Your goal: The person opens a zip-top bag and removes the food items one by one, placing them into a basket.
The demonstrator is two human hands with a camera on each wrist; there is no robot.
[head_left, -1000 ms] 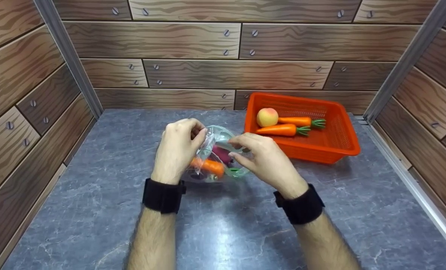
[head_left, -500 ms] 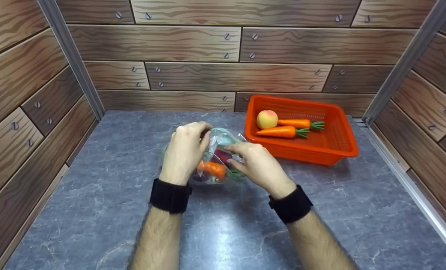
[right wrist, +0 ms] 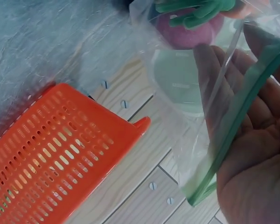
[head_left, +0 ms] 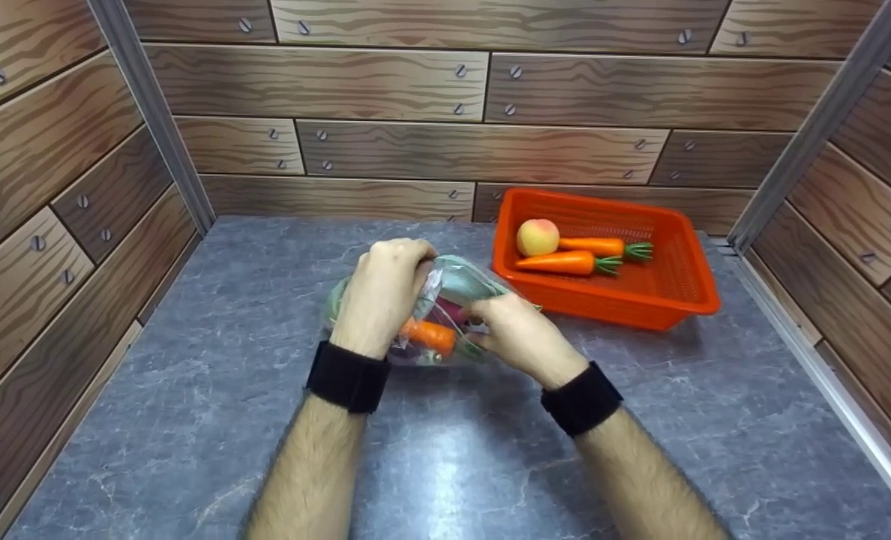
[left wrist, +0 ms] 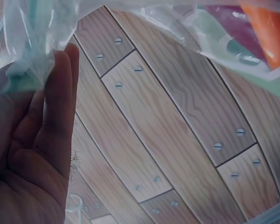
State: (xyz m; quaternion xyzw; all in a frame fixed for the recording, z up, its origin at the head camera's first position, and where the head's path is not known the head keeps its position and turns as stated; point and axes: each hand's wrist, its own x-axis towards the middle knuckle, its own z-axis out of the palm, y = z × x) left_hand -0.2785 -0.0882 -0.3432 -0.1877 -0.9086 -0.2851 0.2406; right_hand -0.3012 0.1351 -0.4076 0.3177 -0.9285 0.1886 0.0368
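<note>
From the head view, both hands pinch a clear bag [head_left: 445,315] on the gray counter [head_left: 445,450]; the left hand [head_left: 382,292] grips its top, the right hand [head_left: 517,330] its side; a carrot [head_left: 430,335] and something purple sit inside; an orange basket [head_left: 678,285] stands just beside, holding a peach [head_left: 538,237] and two carrots [head_left: 577,255].

From the left wrist, fingers [left wrist: 56,107] squeeze bag plastic.

From the right wrist, fingers [right wrist: 252,107] hold the green zip edge [right wrist: 233,135]; no writing shows.

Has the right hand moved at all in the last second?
Yes. The right hand has drawn in leftward toward the left hand, away from the orange basket, closing over the plastic bag.
</note>
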